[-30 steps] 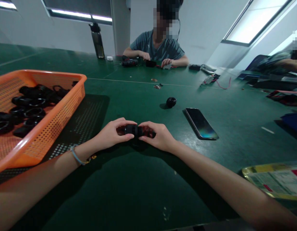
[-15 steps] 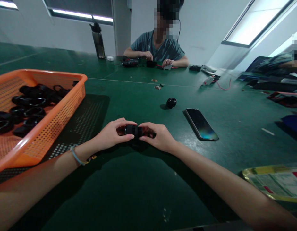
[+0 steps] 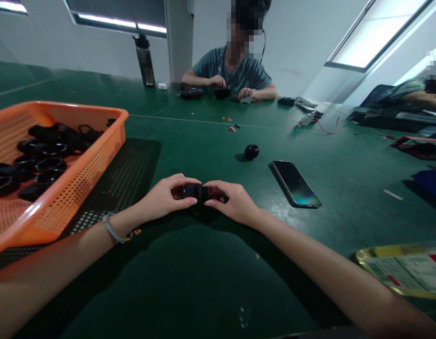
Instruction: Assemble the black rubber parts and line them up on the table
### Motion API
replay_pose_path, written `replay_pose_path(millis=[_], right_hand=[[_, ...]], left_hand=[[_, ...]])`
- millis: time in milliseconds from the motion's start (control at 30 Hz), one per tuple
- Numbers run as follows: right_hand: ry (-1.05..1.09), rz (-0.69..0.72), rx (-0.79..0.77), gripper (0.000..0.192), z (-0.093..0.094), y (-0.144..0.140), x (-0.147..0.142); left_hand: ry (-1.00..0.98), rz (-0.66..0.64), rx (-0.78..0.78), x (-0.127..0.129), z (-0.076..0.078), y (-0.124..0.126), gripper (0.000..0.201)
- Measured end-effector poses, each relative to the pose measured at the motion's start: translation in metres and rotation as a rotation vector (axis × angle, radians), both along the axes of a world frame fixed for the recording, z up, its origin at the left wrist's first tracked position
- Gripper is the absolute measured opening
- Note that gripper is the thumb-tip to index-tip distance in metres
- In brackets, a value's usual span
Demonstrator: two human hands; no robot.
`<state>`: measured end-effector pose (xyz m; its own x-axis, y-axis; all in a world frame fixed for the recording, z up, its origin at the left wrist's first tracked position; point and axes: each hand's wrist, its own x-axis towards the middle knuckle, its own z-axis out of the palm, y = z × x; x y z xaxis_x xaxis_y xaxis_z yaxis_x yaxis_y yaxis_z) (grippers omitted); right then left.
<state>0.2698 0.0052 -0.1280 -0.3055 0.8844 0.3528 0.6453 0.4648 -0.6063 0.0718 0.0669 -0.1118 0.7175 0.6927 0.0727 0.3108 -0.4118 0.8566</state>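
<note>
Just a small, chunky black part [image 3: 192, 190] with a raised band [image 3: 200, 193]

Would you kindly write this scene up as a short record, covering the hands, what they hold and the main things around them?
Left hand: thumb and fingers on the left side of a black part
Right hand: thumb and fingers on its right side
Surface: green table
Left: orange basket holding several black pieces
Right: phone lying flat
Beyond hands: small round black piece, loose on the table
Far side: upright dark bottle; seated person, forearms on the table
Unclear: the held part's full shape, partly hidden by fingers
</note>
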Motion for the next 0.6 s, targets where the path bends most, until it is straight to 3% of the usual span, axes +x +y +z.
replay_pose_path(millis=[600], right_hand=[[-0.01,0.034,0.059,0.023,0.0023,-0.0008,0.0006]], left_hand=[[-0.007,-0.004,0.011,0.0,-0.0007,0.0011,0.039]])
